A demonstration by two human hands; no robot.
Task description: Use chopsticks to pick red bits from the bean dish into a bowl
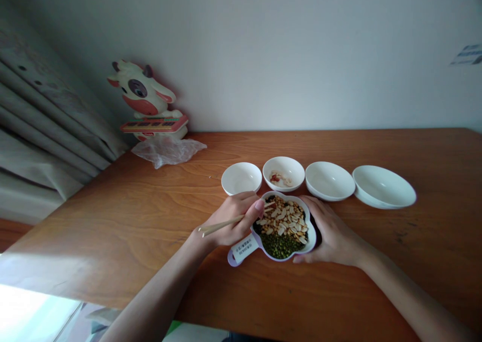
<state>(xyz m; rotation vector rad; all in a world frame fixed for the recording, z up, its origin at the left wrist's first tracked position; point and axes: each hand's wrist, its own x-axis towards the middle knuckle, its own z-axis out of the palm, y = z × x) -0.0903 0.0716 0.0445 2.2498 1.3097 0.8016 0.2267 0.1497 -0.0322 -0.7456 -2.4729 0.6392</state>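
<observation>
Head view, looking down across a wooden desk point(113, 231). A small white lobed tray point(286, 226) with a lilac rim sits near the desk's front edge. Its short handle point(241, 251) points down and to the left, toward the left forearm, and carries a white paper label point(243, 247) printed in dark characters, too small to read. The tray's long axis runs from that handle up and to the right. Its lobes are heaped with pale flat seeds point(284, 221) and tan grains on top, green mung beans point(279, 245) in the lowest lobe, and dark seeds point(259, 226) along the left side.

The left hand point(231, 221) is curled closed around a pair of light wooden chopsticks point(226, 224), gripping them. The sticks lie almost level, their blunt ends out to the left and their tips reaching over the tray's upper left rim. The right hand point(331, 234) lies open against the tray's right side, fingers over the rim, not clenched.

Behind the tray stand four white bowls in a row, and the second from the left point(283, 174) holds a few reddish and pale bits. Farther back, a cartoon cow figure point(145, 93) stands by a crumpled plastic bag point(167, 151), next to a grey curtain point(37, 106).
</observation>
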